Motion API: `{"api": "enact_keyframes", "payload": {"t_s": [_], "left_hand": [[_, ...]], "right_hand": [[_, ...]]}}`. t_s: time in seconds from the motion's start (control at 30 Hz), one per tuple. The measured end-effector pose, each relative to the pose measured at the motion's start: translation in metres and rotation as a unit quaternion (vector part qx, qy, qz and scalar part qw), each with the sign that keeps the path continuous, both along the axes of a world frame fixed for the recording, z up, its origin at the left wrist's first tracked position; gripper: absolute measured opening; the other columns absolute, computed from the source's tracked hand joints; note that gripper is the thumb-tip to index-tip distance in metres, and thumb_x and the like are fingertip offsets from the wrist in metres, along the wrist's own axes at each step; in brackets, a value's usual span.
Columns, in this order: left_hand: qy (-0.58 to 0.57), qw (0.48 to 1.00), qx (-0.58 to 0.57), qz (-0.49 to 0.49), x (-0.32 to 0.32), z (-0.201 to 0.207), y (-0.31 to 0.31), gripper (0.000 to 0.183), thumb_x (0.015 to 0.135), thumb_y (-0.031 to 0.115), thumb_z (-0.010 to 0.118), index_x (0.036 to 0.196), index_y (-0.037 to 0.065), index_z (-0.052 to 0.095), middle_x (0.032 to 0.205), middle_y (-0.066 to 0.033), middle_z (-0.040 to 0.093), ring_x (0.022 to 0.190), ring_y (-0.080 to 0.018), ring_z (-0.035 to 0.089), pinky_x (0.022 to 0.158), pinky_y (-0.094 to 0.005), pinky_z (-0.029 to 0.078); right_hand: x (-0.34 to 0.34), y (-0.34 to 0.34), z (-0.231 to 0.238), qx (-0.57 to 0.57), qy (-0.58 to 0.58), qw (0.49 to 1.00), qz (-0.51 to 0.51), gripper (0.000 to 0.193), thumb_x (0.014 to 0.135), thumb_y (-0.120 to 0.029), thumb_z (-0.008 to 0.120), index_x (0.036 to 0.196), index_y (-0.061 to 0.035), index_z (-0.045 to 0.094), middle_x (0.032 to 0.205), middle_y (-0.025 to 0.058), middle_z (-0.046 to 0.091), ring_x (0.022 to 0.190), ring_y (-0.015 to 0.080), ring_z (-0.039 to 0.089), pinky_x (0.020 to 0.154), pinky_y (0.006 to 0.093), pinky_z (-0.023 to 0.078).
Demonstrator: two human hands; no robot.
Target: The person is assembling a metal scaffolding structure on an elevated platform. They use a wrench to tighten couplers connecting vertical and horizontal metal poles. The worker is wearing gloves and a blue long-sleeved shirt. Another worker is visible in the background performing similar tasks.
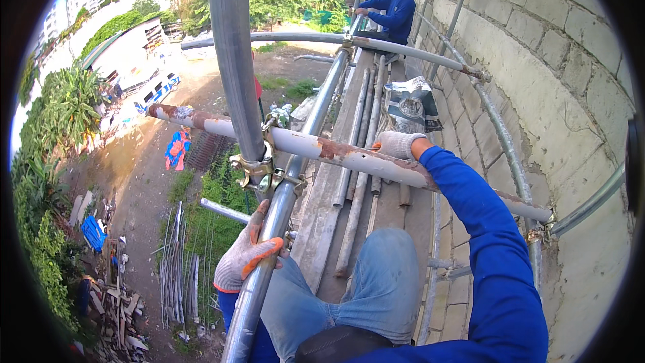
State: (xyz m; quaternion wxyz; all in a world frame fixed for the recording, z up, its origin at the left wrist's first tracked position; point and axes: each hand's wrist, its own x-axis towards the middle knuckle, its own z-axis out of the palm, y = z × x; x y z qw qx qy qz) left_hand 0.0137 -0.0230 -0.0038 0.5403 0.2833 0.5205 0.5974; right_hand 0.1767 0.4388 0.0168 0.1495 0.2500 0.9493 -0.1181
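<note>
My left hand (246,255), in a white knit glove with orange patches, lies around a shiny steel scaffold pipe (263,275), thumb across its top. Just above that hand, metal clamps (259,173) join this pipe to a grey upright pipe (236,74) and a rust-patched, pale crosspipe (363,160). My right forearm reaches over the crosspipe. Beyond it, my gloved right hand (398,144) is closed, its fingers curled beside the pipe's far edge. What those fingers hold, if anything, is hidden.
Several loose pipes (363,202) lie along the planks (321,232) by my knees. A printed sack (411,104) sits farther along. Two people in blue (393,10) work at the far end. A block wall (537,47) rises on the right; the ground (138,188) lies far below left.
</note>
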Motion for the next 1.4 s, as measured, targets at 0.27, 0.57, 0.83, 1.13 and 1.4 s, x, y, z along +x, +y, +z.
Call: {"api": "enact_keyframes", "payload": {"t_s": [0.27, 0.57, 0.83, 1.13, 1.4], "left_hand": [[0.003, 1.000, 0.007, 0.010, 0.001, 0.001, -0.001, 0.115, 0.088, 0.024, 0.086, 0.171, 0.016, 0.007, 0.120, -0.0187, 0.060, 0.089, -0.0230, 0.070, 0.068, -0.0381, 0.061], [-0.020, 0.999, 0.026, 0.015, 0.000, -0.004, -0.001, 0.114, 0.088, 0.022, 0.086, 0.171, 0.014, 0.008, 0.138, -0.0214, 0.052, 0.089, -0.0233, 0.070, 0.067, -0.0382, 0.060], [-0.041, 0.998, 0.039, 0.001, -0.003, -0.013, -0.001, 0.113, 0.090, 0.021, 0.083, 0.170, 0.016, 0.005, 0.128, -0.0218, 0.056, 0.087, -0.0247, 0.072, 0.066, -0.0383, 0.062], [-0.026, 0.999, 0.033, -0.006, -0.004, -0.016, -0.001, 0.113, 0.091, 0.027, 0.082, 0.171, 0.020, 0.002, 0.110, -0.0203, 0.062, 0.086, -0.0239, 0.071, 0.067, -0.0370, 0.062], [-0.008, 0.999, 0.032, -0.010, -0.007, -0.017, 0.000, 0.114, 0.090, 0.026, 0.083, 0.171, 0.017, 0.003, 0.115, -0.0189, 0.062, 0.086, -0.0230, 0.072, 0.069, -0.0377, 0.061]], "right_hand": [[0.005, 0.013, -0.011, -0.010, -0.001, 1.000, -0.003, 0.039, 0.094, -0.042, 0.069, 0.107, -0.0061, 0.079, 0.102, 0.0215, 0.078, 0.096, 0.0374, 0.074, 0.085, 0.0448, 0.054], [0.009, 0.018, -0.014, -0.023, -0.011, 1.000, -0.017, 0.045, 0.095, -0.043, 0.067, 0.106, -0.0013, 0.078, 0.101, 0.0209, 0.078, 0.093, 0.0358, 0.075, 0.083, 0.0445, 0.054], [0.012, 0.020, -0.014, -0.010, -0.052, 0.998, -0.047, 0.024, 0.097, -0.025, 0.063, 0.104, -0.0064, 0.076, 0.096, 0.0112, 0.079, 0.083, 0.0203, 0.069, 0.081, 0.0391, 0.053], [0.017, 0.029, -0.015, -0.004, -0.057, 0.997, -0.043, 0.040, 0.095, -0.042, 0.066, 0.110, -0.0075, 0.079, 0.100, 0.0122, 0.080, 0.088, 0.0245, 0.073, 0.083, 0.0405, 0.055], [0.021, 0.036, -0.017, 0.005, -0.049, 0.997, -0.061, 0.042, 0.095, -0.042, 0.064, 0.109, -0.0048, 0.078, 0.100, 0.0153, 0.079, 0.085, 0.0278, 0.071, 0.082, 0.0436, 0.054]]}}
